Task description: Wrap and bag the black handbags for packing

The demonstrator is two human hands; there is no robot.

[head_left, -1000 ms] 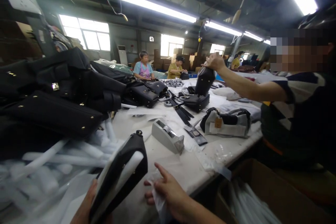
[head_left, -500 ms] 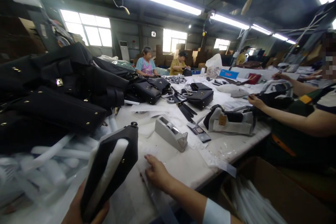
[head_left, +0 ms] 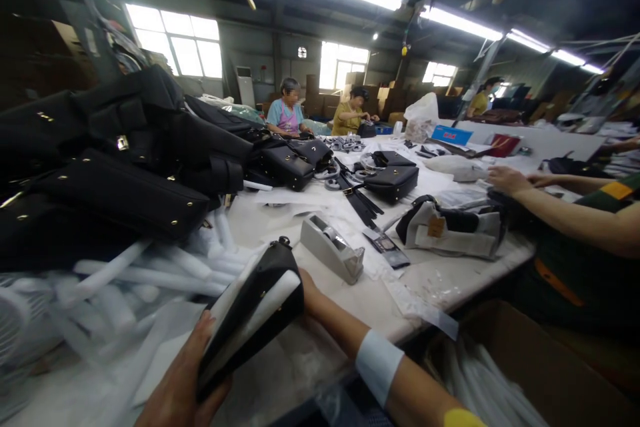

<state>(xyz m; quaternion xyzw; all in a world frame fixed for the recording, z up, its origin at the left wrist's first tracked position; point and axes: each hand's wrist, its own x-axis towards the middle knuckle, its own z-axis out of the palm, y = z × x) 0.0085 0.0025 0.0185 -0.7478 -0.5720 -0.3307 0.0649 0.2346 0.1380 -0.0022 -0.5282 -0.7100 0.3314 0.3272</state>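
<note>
My left hand (head_left: 187, 367) grips the lower end of a black handbag (head_left: 277, 323) from below, fingers on one side and thumb on the other. The bag is tilted, its upper end pointing away and to the right. A white foam roll (head_left: 275, 295) lies along its folded side, and white sheet material shows along the left edge. My right hand (head_left: 309, 293) is at the bag's far right end; its fingers are hidden behind the bag, so their grip does not show. Just beyond stands a grey tape dispenser (head_left: 331, 250).
Black bags (head_left: 125, 193) are heaped at the left above loose white foam rolls (head_left: 105, 307). A partly wrapped bag (head_left: 450, 230) lies on the table (head_left: 480, 280) at the right. Below the table edge stands a cardboard box (head_left: 545, 353) holding white rolls. A co-worker's hand (head_left: 510, 181) works at the right.
My right hand has moved from open table to behind the bag's far end. The bag has shifted right and tips lower. At the right, the co-worker's hands have come down together.
</note>
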